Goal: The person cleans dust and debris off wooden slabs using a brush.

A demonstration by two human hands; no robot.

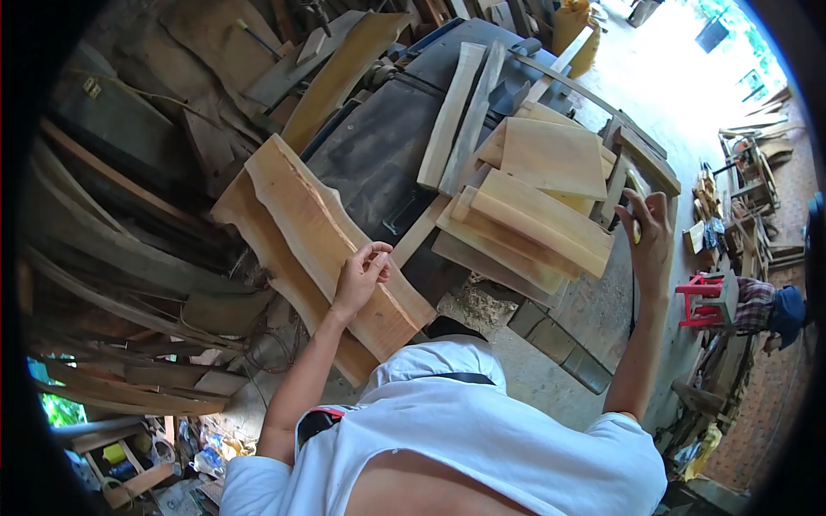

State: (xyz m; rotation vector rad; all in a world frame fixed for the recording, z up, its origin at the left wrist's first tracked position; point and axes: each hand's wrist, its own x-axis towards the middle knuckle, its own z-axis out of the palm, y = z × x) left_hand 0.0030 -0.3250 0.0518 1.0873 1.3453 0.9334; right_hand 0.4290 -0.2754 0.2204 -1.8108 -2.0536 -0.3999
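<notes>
My left hand (363, 279) hovers over a long wooden slab (301, 206) with a wavy natural edge, its fingers loosely curled and slightly apart. Beneath that slab, a second wavy-edged board (262, 232) sticks out on the left. My right hand (651, 225) is raised at the right, beside a stack of short planed boards (533, 225). Its fingers are closed on a small yellow object (637, 230), mostly hidden by the hand; I cannot tell its kind. Another flat board (551, 159) lies behind the stack.
Two narrow planks (452, 116) lie on a dark machine table (366, 159). Curved timber (129, 292) leans in heaps on the left. A person (766, 310) is near a red stool (701, 297) at the right. A yellow sack (575, 39) stands at the back.
</notes>
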